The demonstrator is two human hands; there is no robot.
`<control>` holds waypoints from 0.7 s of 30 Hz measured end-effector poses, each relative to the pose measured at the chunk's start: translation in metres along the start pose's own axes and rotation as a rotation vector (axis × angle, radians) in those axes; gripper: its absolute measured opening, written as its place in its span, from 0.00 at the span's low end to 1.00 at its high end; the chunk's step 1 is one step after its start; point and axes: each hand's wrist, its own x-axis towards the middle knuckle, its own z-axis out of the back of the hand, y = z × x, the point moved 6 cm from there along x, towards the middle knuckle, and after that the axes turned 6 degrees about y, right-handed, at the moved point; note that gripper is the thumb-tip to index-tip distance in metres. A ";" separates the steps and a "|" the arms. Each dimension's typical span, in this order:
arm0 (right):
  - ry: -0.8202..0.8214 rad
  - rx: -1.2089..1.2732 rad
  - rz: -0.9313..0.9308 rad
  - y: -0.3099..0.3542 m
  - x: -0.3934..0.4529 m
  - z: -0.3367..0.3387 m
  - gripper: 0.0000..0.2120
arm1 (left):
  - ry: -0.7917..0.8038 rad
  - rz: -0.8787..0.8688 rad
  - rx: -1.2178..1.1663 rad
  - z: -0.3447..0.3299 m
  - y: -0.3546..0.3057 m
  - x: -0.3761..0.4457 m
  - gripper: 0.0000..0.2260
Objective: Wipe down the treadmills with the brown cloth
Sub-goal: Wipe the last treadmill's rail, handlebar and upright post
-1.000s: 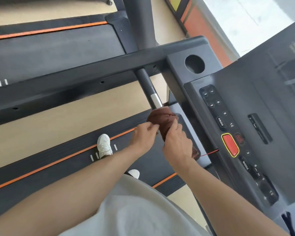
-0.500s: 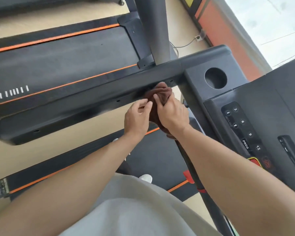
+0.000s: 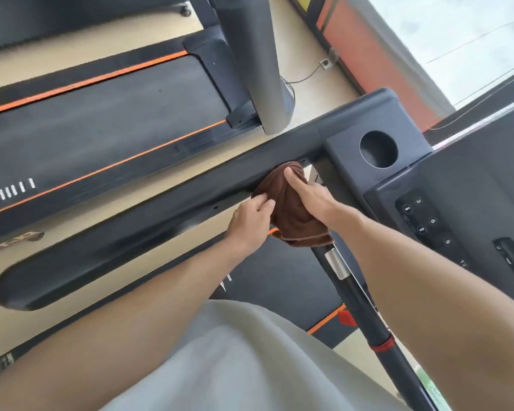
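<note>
My right hand [image 3: 310, 195] was wrapped over the bunched brown cloth [image 3: 291, 212], thumb laid along its top, while my left hand [image 3: 251, 222] pinched its near edge with curled fingers. The cloth sat bundled around the inner grip bar [image 3: 347, 280], right where it met the treadmill's black side handrail [image 3: 149, 229], beside the console's cup holder [image 3: 378, 149].

Cloth [image 3: 291, 209] on handrail [image 3: 149, 221] — seemingly — left of console [image 3: 445, 203].
</note>
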 end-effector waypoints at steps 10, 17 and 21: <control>-0.431 -0.368 0.110 0.006 -0.024 -0.019 0.26 | 0.012 0.029 -0.060 0.009 0.027 -0.006 0.07; -0.167 -0.396 0.137 0.011 -0.003 -0.013 0.09 | 0.008 0.002 -0.006 0.010 0.035 -0.031 0.06; -0.023 -0.190 0.066 -0.003 -0.012 -0.008 0.08 | -0.027 -0.015 0.016 0.002 0.039 -0.053 0.06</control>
